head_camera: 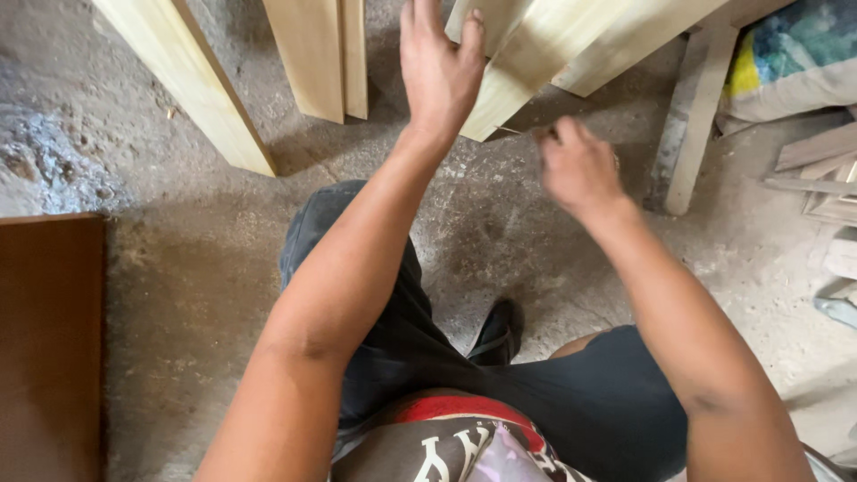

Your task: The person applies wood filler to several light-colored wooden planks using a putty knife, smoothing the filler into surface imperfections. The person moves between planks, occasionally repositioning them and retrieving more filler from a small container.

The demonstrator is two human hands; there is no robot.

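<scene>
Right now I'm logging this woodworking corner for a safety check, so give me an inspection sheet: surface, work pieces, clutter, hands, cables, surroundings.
Surface: rough grey concrete floor, dusty and stained.
Work pieces: pale planed wooden boards leaning overhead; two more pale planks and one slanted pale plank stand on the floor.
Clutter: wood offcuts at the right; a worn pale wooden leg; a colourful woven sack.
Hands: left hand open, fingers against a board's edge; right hand blurred, loosely curled, just below the boards, grip unclear.
Cables: nothing seen.
Surroundings: dark brown flat panel at the left; the person's black shoe on the floor.
</scene>
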